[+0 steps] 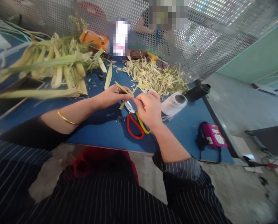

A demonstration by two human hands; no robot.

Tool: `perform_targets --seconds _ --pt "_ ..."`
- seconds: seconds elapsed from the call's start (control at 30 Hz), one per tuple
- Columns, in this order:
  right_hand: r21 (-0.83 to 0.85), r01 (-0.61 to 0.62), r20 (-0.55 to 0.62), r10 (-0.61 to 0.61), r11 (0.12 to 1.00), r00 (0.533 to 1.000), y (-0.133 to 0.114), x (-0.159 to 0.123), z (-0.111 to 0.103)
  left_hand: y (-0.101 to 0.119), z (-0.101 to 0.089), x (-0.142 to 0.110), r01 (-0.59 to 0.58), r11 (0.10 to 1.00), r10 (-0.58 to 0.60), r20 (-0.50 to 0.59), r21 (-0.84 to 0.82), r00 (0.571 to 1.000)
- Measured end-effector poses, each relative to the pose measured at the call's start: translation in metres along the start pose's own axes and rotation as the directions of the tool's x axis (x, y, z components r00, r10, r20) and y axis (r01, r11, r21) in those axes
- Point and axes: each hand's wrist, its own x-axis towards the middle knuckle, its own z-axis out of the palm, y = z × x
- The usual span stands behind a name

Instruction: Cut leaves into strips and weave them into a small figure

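Observation:
Above the middle of the blue table (101, 124), my left hand (111, 96) pinches a thin yellow-green leaf strip (123, 89). My right hand (149, 107) is closed on the other end of the same strip, fingertips almost touching the left ones. Just below the hands lie scissors (135, 123) with one red and one yellow handle loop, flat on the table. A roll of white string (174, 104) lies right of my right hand.
A pile of long pale green leaves (52, 67) fills the table's left back. A heap of leaf trimmings (153, 77) lies behind the hands. A phone (12, 96) sits at left, a pink device (213, 135) with black cord at right. A perforated metal screen (211, 34) stands behind; another person sits beyond it.

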Motion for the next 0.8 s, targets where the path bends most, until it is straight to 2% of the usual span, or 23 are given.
perform_targets --seconds 0.2,0.27,0.33,0.37,0.43,0.53,0.67,0.8 --pt "0.034 0.043 0.055 -0.045 0.998 0.997 -0.010 -0.005 0.003 -0.003 -0.002 0.004 0.040 0.999 -0.040 0.016 0.021 0.999" --pt "0.085 -0.004 0.061 -0.001 0.996 0.998 -0.011 -0.006 0.003 -0.004 -0.004 0.004 0.043 0.999 -0.043 0.027 0.019 0.999" --pt "0.220 -0.132 0.095 0.113 0.967 0.989 -0.010 -0.005 0.001 -0.004 -0.006 0.003 0.057 0.998 -0.058 0.035 0.015 0.998" --pt "0.312 -0.215 0.117 0.187 0.925 0.975 -0.008 -0.004 0.000 -0.004 -0.006 0.003 0.076 0.997 -0.077 0.042 0.019 0.996" --pt "0.498 -0.365 0.146 0.339 0.787 0.929 -0.003 0.000 -0.002 -0.003 -0.007 0.001 0.126 0.991 -0.128 0.055 0.036 0.990" --pt "0.675 -0.452 0.152 0.489 0.583 0.859 0.005 0.005 -0.002 0.000 -0.006 -0.001 0.173 0.984 -0.177 0.078 0.051 0.981" --pt "0.733 -0.490 0.231 0.504 0.472 0.832 0.010 0.007 0.006 0.003 -0.004 -0.002 0.162 0.986 -0.165 0.094 0.043 0.982" --pt "0.766 -0.503 0.162 0.638 0.399 0.753 0.013 0.007 0.010 0.006 -0.003 -0.002 0.143 0.989 -0.147 0.114 0.037 0.983"
